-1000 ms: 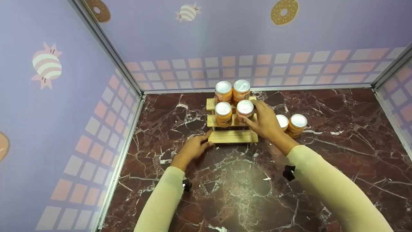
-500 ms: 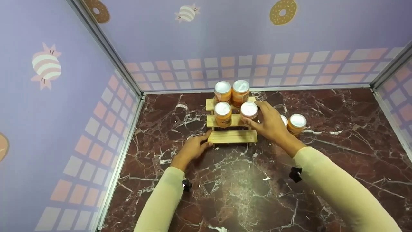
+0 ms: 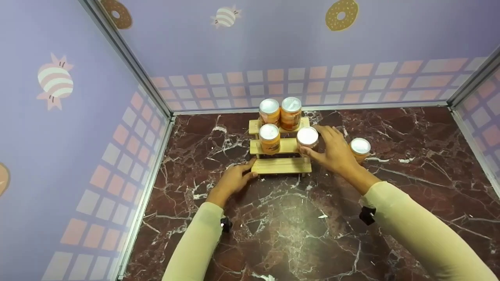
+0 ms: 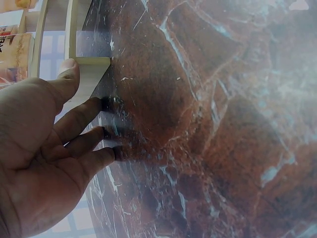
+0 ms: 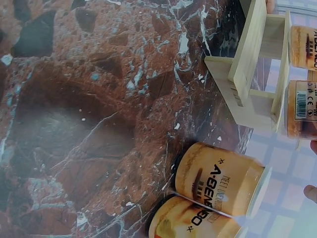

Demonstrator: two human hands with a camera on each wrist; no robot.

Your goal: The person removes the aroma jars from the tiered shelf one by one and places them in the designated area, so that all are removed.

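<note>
A three-step wooden display stand [image 3: 281, 166] stands near the back wall. My right hand [image 3: 338, 154] holds an orange can with a silvery-white lid [image 3: 307, 136] at the right end of the middle step, thumb in front and fingers on the far side. In the right wrist view, fingertips show beside this can [image 5: 301, 111]. Another such can [image 3: 270, 139] sits at the left of that step; two more, a left one [image 3: 269, 112] and a right one [image 3: 291, 114], share the top step. My left hand [image 3: 232, 179] touches the left end of the bottom step, thumb and fingers spread.
Two orange cans, one whole [image 5: 215, 176] and one partly cropped [image 5: 193, 220], stand side by side on the dark red marbled tabletop [image 3: 289, 234], right of the stand. My right hand hides one in the head view. Purple patterned walls [image 3: 273, 47] enclose the back and sides.
My right hand has moved the held can rightward along the middle step, away from the can at its left. My left hand has stayed at the stand's left end.
</note>
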